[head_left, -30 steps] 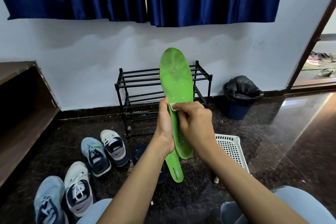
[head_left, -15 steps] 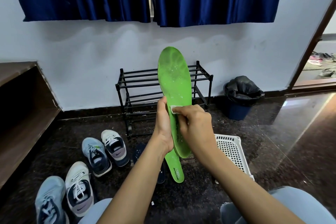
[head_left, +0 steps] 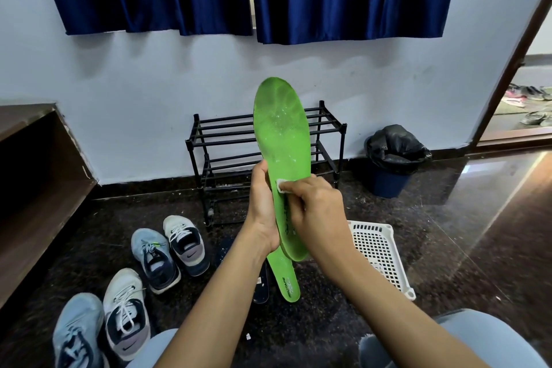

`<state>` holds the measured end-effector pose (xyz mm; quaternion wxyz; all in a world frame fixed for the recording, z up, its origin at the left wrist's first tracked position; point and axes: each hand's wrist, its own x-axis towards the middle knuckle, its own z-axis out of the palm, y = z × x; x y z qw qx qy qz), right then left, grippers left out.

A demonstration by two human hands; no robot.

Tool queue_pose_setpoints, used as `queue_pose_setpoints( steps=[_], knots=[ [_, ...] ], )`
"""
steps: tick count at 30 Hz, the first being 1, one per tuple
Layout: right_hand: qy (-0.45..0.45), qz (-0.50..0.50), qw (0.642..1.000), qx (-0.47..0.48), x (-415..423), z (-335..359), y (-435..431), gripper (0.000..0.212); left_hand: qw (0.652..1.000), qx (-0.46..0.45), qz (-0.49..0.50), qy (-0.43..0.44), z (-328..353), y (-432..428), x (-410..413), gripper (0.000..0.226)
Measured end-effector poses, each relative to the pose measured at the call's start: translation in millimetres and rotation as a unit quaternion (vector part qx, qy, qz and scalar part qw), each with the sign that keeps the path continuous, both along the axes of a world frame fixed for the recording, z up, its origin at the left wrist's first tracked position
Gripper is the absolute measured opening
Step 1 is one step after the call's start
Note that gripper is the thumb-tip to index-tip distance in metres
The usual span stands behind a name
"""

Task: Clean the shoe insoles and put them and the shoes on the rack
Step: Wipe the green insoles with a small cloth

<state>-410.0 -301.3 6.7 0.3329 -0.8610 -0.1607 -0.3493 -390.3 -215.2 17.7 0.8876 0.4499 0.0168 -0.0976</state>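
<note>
1. Green foam insole (head_left: pixel 282 140) is the piece you have in work. You hold it upright in front of you, toe end up, well above the floor and in line with the black metal two-tier rack (head_left: pixel 227 140) by the wall.
2. Your left grip (head_left: pixel 264 212) is curled round the insole's left edge near the middle, with the thumb lying up along the rim. Your right grip (head_left: pixel 319 212) pinches a small white wipe (head_left: pixel 280 185) and presses it on the insole's face.
3. Check the surface: pale specks and dull smears are scattered over the upper half above the wipe. I judge this insole to be only partly cleaned.
4. A second green insole (head_left: pixel 288 281) lies flat on the dark polished floor below your hands. What seem to be dark navy insoles (head_left: pixel 260 287) lie just beside it. Your arm hides part of them, so I cannot tell how many there are or whether they are clean.
5. Four lace-up trainers (head_left: pixel 155 260), two light blue and two white with navy, stand on the floor to your left, apart from the rack.
6. Racking lies wholly ahead of you for both shoes and insoles. I would put the task at an early stage.
</note>
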Motion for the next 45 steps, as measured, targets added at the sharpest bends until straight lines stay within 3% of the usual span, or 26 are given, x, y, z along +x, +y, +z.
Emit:
queue_pose_setpoints(
  steps=[9,13,23,33,41,45],
  knots=[
    [0.016,-0.028,0.999,0.002,15,5,-7,0.02,1.0,0.01,0.017,0.01,-5,-8,2,0.06],
    [0.022,-0.028,0.999,-0.03,7,0,-3,0.023,1.0,0.01,0.012,0.004,-6,-6,6,0.071],
    [0.041,-0.039,0.996,-0.069,6,-6,-8,0.021,0.999,0.033,-0.003,0.018,-7,-4,1,0.066],
    [0.047,-0.068,0.991,-0.103,9,-7,-7,0.008,0.999,0.042,-0.007,0.024,-11,-3,-4,0.067],
    [0.073,-0.066,0.989,-0.113,9,-1,-12,0.01,0.999,0.042,-0.004,0.026,-12,-9,-3,0.071],
    [0.129,-0.077,0.979,-0.139,3,5,-17,0.024,0.999,0.038,-0.01,0.032,-13,-16,-4,0.072]
  ],
)
